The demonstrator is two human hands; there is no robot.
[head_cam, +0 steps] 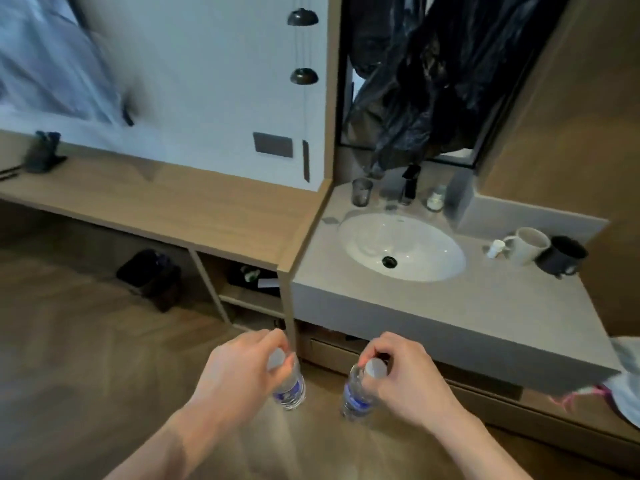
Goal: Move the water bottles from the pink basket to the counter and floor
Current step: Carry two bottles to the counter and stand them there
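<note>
My left hand (239, 372) grips the neck of a clear water bottle (291, 389) with a white cap and blue label. In the same way my right hand (401, 379) holds a second water bottle (355, 396) by its capped top. Both bottles hang upright over the wooden floor (86, 358), just in front of the grey sink counter (485, 306). A pink basket edge (575, 396) shows at the far right, mostly hidden.
A white sink basin (401, 245) sits in the counter, with a glass (362, 192), a tap (410, 183), a white mug (528, 245) and a black mug (562, 256) around it. A wooden desk (156, 199) runs left, a dark bin (149, 271) beneath it.
</note>
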